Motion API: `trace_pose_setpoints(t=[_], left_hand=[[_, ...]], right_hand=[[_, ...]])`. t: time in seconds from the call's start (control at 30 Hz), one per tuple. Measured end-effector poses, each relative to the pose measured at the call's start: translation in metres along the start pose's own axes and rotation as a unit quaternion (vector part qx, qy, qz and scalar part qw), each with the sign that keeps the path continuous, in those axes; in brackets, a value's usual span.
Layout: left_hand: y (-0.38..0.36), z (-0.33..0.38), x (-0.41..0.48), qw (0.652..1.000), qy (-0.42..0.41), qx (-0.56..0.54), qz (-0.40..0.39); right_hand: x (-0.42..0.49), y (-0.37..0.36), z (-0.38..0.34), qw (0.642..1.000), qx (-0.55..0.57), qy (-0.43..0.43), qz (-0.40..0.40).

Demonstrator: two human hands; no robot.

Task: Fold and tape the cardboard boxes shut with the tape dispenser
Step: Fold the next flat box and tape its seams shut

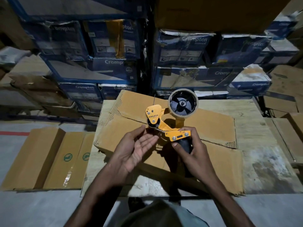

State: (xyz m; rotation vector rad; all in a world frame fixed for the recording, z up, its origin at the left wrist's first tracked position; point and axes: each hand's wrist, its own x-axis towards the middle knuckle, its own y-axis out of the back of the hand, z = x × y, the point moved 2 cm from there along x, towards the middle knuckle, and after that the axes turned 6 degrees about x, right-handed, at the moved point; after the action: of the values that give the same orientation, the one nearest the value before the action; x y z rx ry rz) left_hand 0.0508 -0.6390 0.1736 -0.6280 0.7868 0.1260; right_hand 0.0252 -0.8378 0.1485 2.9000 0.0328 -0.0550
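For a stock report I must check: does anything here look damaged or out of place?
Yes. The blue boxes stacked behind the table have crushed, torn top edges, and one carries a brown tape patch. The tape dispenser in the right hand looks intact.

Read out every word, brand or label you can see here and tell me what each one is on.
"MUNIX": on the yellow side plate of the tape dispenser; the line beneath it is too small to read.
"Crompton": printed on several blue boxes stacked at the back.
Green round stamps on the flattened carton at left: no words legible.
Small panel print on the blue boxes: blurred.
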Motion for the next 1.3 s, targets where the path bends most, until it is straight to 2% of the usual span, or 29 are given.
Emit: trace_pose_setpoints(t=[0.2,0.33,0.47,0.67,0.8,0.93,1.07,1.3], left_hand=[[0.007,0.026,0.0,0.996,0.076,-0.037,-0.013],[0.014,0.03,0.002,0.994,0.105,-0.023,-0.027],[0.019,0.024,0.006,0.994,0.11,-0.023,-0.015],[0.012,0.01,0.012,0.989,0.108,-0.095,-0.031],[0.009,0.005,0.017,0.989,0.094,-0.106,-0.041],[0.02,0.004,0.022,0.978,0.119,-0.161,-0.06],[0.02,0.001,0.023,0.987,0.123,-0.086,-0.058],[0.022,0.001,0.022,0.989,0.132,-0.048,-0.047]], right_hand=[[-0.002,0.003,0.004,0.999,-0.015,0.029,-0.019],[-0.003,0.005,0.006,0.998,-0.012,0.038,-0.045],[-0.001,0.005,0.004,0.997,-0.007,0.063,-0.054],[0.005,0.005,0.011,0.996,0.05,0.057,-0.048],[0.007,0.009,0.014,0.996,0.044,0.064,-0.041],[0.008,0.014,0.019,0.997,0.036,0.059,-0.046],[0.006,0.016,0.024,0.996,0.014,0.068,-0.051],[0.006,0.016,0.027,0.996,0.0,0.074,-0.055]])
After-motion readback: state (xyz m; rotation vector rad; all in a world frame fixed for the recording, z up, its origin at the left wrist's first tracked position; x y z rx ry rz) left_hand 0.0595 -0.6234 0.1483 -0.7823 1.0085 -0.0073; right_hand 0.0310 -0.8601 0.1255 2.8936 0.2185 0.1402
